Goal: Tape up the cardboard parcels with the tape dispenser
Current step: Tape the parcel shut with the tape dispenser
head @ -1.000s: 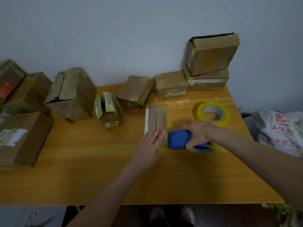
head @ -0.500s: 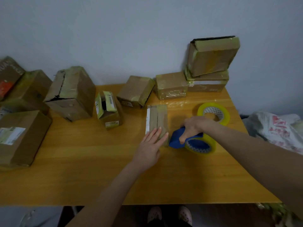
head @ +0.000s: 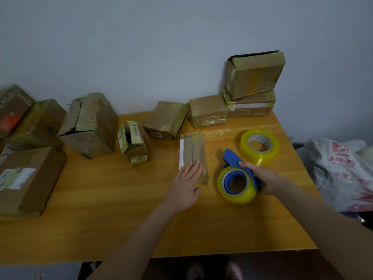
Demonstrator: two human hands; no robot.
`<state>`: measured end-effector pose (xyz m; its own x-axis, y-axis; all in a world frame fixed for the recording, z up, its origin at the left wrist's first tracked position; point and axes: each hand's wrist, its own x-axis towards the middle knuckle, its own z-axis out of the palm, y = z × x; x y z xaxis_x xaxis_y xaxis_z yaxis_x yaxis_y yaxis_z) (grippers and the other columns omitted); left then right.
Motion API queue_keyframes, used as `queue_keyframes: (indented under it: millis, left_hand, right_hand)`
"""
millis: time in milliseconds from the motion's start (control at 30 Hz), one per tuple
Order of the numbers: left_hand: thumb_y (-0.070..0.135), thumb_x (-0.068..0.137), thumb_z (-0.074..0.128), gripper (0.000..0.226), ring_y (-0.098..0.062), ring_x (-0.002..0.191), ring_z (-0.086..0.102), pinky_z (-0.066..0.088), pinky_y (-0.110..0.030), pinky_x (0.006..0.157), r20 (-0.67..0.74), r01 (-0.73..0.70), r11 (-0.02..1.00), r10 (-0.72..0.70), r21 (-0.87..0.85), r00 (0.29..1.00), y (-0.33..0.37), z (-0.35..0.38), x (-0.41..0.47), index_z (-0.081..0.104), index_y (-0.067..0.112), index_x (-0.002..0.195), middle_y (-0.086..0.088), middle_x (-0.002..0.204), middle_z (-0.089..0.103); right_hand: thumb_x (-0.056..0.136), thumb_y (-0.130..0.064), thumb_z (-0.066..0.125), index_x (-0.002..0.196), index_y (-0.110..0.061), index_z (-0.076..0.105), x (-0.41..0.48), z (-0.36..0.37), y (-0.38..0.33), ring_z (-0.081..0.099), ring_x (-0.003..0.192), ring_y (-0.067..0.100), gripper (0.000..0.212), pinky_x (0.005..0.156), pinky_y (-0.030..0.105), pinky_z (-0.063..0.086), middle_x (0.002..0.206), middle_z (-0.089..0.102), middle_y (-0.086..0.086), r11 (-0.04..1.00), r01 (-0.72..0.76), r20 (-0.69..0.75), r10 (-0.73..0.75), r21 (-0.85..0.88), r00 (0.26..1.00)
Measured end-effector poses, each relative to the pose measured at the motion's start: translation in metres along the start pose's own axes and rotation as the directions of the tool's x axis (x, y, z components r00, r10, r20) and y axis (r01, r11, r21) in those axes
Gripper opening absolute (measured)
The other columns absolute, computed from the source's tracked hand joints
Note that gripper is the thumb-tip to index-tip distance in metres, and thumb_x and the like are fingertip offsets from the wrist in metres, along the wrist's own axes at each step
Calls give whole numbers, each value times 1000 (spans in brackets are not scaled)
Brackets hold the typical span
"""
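- Fingers (head: 194,168) of your left hand (head: 185,184) are straight and close together, lying flat on the near end of the flat parcel (head: 191,150) and pressing it onto the surface (head: 101,209).
- Your right hand (head: 263,178) is curled round the tape dispenser (head: 234,157) from its right side, thumb up on the blue frame.
- That dispenser's blue plastic, loaded with a yellowish see-through roll on a white core. The roll's open side faces you and the pointed blue nose aims away, toward the wall.
- It sits just right of the flat parcel, not touching it. Can't tell if it's resting on the wood or held a bit above it.
- The flat parcel's a thin, long brown cardboard thing, running away from you. It has tape strips down its length and a white strip along the left edge.
- A spare tape roll (head: 259,146) lies flat just behind the dispenser.
- Two stacked parcels (head: 254,77) sit back right against the wall, the top one tilted, both shiny with tape.
- A torn box (head: 88,124) with a split top stands further left.
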<state>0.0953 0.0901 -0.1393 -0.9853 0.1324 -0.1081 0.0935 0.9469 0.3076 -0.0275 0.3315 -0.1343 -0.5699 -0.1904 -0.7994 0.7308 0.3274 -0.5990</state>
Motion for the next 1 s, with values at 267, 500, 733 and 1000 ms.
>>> queue_keyframes:
  millis: [267, 500, 733, 1000]
  left_hand:
    - [11, 91, 61, 35, -10, 96, 58, 42, -3, 78, -427, 233, 832, -475, -504, 770, -15, -27, -21, 60, 11, 126, 3, 110, 55]
    - [23, 91, 62, 19, -15, 72, 64, 57, -37, 72, -253, 345, 717, -584, -606, 771, -12, -22, -13, 75, 12, 101, 6, 75, 66]
    - [19, 83, 73, 8, -10, 65, 68, 60, -37, 70, -129, 372, 595, -632, -713, 764, -17, -17, -5, 77, 15, 88, 19, 60, 61]
    - [20, 73, 81, 29, -13, 73, 59, 43, -18, 60, -170, 434, 688, -625, -582, 762, -17, -3, 1, 67, 11, 97, 2, 82, 63]
  right_hand:
    - [93, -42, 59, 121, -10, 64, -26, 21, -17, 63, 97, 25, 43, 77, 35, 50, 104, 69, 8, 602, 379, -146, -643, -703, 752]
    - [99, -39, 48, 139, -9, 49, -29, 108, -3, 60, 109, 25, 50, 86, 31, 48, 120, 65, 11, 551, 485, 59, -618, -679, 784]
    - [94, -36, 60, 128, -13, 61, -22, 118, 1, 66, 96, 19, 42, 85, 33, 55, 108, 71, 6, 638, 517, 12, -622, -571, 783]
    - [81, -27, 76, 114, -13, 69, -7, 126, 7, 66, 84, 21, 36, 70, 24, 48, 91, 72, 6, 568, 443, -99, -683, -694, 723]
